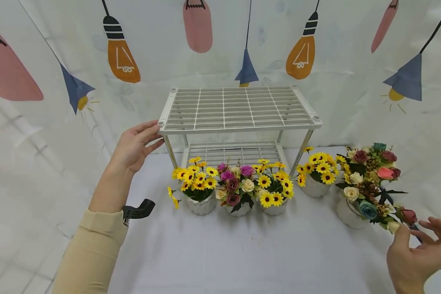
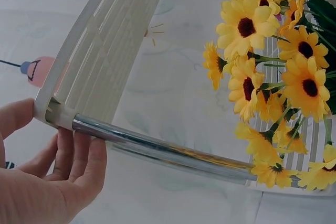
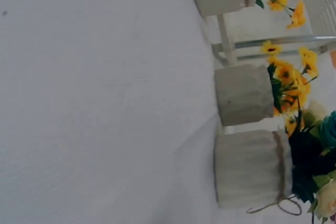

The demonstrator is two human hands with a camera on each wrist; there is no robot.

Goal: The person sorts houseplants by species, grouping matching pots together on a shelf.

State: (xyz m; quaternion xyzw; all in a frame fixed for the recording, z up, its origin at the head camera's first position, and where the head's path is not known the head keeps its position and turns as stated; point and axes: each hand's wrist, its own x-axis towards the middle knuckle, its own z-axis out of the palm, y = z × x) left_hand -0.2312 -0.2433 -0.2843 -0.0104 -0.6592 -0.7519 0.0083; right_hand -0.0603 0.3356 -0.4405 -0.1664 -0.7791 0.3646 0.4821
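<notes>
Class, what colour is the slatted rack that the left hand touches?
White rack, chrome legs; head view shows it best.

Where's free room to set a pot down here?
Top shelf of the rack is bare; the left hand touches its left corner. Bare cloth lies in front of the pots. Crowded: three pots along the rack's front, two more to the right near the right hand.

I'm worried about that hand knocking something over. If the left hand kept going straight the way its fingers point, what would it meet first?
The left hand points right, at the white slatted two-tier rack. Its fingertips already touch the top shelf's front-left corner beside the chrome leg, so the rack comes first.
</notes>
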